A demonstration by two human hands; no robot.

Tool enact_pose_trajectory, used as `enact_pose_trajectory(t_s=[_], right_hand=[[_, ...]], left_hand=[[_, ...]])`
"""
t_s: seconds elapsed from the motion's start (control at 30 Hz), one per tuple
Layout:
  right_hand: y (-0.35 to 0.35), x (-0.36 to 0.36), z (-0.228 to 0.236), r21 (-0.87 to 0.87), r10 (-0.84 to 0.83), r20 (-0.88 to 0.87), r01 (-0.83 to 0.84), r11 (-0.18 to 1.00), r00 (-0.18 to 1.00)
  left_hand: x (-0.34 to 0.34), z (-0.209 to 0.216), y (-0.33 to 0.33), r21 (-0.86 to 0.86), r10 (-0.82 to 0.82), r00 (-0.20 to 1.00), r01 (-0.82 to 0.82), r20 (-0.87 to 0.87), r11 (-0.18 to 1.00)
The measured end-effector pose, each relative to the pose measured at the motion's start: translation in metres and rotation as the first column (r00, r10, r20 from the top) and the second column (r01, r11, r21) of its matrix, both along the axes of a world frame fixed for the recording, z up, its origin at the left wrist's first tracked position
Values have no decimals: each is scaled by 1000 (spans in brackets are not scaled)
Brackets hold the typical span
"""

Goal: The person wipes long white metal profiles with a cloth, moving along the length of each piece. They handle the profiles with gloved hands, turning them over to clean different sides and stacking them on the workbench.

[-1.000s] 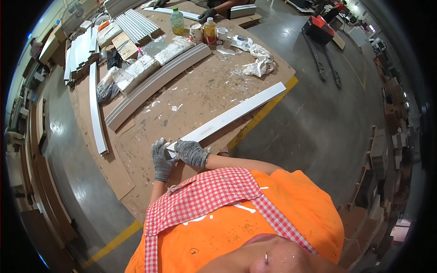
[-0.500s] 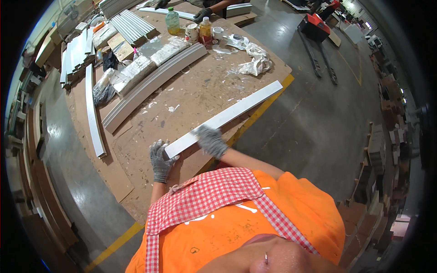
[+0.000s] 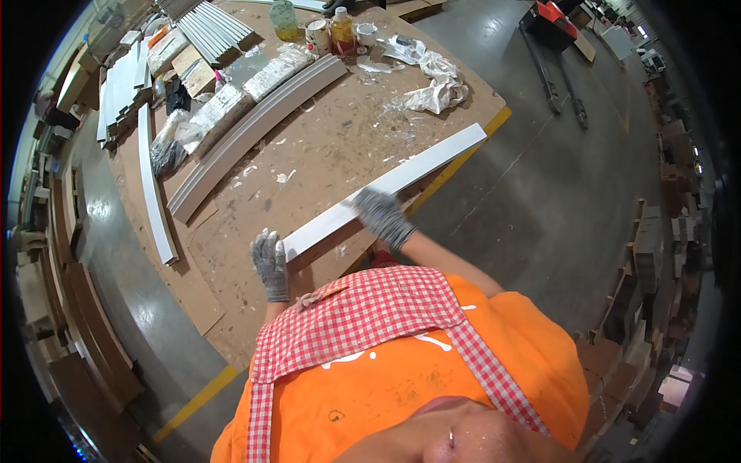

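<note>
A long white strip of trim board [image 3: 401, 176] lies slantwise near the table's right edge. My left hand [image 3: 269, 264], in a grey knit glove with whitish fingertips, rests against the strip's near end, its fingers stretched out. Farther along, my right hand [image 3: 384, 218], gloved the same way, is on the strip's upper face. Motion smears its fingertips, so I cannot make out whether anything is under them. A grooved, curved length of moulding [image 3: 258, 135] lies beyond, and a narrow white strip [image 3: 154, 185] is at the left.
The worktable [image 3: 309, 177] is spotted with white. At its back stand a green-tinted bottle [image 3: 284, 21], an amber bottle [image 3: 342, 35] and cups near a crumpled white cloth [image 3: 440, 85]. Wrapped bundles [image 3: 224, 116] and stacked strips [image 3: 212, 35] fill the far left. A red pallet truck [image 3: 549, 27] stands beyond.
My right hand has slid a little farther up the strip, away from its near end. My left hand's fingers have straightened beside that end. The view has shifted slightly.
</note>
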State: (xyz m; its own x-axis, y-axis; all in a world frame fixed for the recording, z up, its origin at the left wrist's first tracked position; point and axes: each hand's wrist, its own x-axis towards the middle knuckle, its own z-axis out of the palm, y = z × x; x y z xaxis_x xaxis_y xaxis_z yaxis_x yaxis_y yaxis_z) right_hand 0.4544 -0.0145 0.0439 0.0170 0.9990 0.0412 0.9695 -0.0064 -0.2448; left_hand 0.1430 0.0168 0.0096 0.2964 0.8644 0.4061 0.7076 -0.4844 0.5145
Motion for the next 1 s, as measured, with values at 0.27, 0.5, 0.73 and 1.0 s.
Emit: enact_pose_trajectory(t_s=[0.27,0.5,0.73,1.0], right_hand=[[-3,318,-53,304,-575,191,509,805,795],[50,345,-15,413,-294,-322,413,812,900],[148,151,19,154,-54,-69,64,986,996],[201,328,2,398,-824,135,731,554,550]], left_hand=[[14,-5,2,30,81,996,-82,46,996],[22,-3,1,42,123,990,-126,66,991],[20,4,-1,87,145,988,-148,46,985],[20,-1,1,71,180,984,-180,-1,981]])
